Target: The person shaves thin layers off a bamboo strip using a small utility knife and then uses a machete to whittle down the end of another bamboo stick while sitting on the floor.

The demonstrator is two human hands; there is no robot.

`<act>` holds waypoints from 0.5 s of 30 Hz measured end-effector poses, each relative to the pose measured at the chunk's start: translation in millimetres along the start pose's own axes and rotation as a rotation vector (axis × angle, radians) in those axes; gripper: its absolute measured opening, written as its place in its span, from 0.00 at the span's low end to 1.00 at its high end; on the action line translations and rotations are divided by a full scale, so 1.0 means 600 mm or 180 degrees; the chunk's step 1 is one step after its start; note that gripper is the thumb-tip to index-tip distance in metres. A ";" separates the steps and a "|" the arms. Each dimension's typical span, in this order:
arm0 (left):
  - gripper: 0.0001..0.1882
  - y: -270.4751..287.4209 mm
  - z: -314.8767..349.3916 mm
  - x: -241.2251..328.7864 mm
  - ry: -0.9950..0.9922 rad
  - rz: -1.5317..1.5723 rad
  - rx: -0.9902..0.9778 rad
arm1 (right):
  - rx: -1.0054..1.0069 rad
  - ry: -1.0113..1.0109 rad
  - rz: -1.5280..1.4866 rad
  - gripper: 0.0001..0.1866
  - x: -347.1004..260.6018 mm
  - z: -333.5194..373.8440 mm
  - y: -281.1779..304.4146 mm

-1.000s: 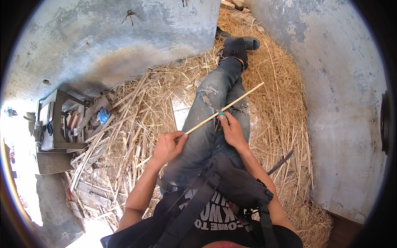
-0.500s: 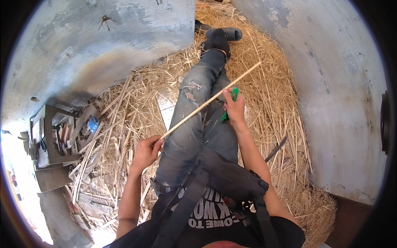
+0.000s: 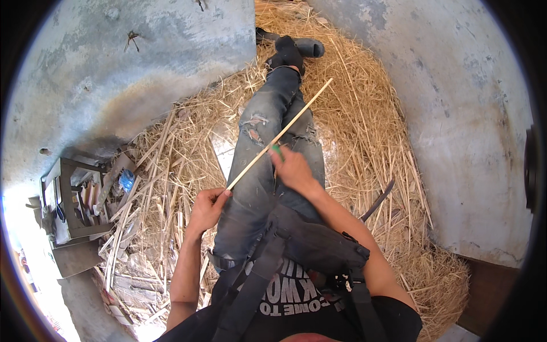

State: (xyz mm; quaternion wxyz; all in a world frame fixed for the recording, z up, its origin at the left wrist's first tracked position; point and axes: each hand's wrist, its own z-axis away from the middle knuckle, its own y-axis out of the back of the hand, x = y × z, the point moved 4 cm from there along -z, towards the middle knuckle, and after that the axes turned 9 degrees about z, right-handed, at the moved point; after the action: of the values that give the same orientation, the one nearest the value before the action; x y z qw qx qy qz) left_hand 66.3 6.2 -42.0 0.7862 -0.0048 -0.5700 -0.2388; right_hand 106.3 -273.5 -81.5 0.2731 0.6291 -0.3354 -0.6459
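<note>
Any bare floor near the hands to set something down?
Small pale patch, left side, between jeans and strewn strips. Crowded: strips toward the box frame, straw right of the legs; the stick crosses above them.

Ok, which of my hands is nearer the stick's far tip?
Right. Your right hand is by the middle of the stick, short of the far tip; your left hand pinches the stick's near end, farther away.

Green tool (image 3: 277, 150) blurred, shape mostly hidden.
</note>
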 end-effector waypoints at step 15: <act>0.14 0.004 -0.016 -0.043 0.0119 0.0344 -0.0221 | -0.0457 0.0128 0.0379 0.32 -0.034 0.019 -0.008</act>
State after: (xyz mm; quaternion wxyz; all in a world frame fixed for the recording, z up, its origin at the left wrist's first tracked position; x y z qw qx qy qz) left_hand 69.5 15.1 -68.1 0.8078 -0.0583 -0.5454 -0.2157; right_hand 96.5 -253.3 -72.6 0.3621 0.5997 -0.3195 -0.6380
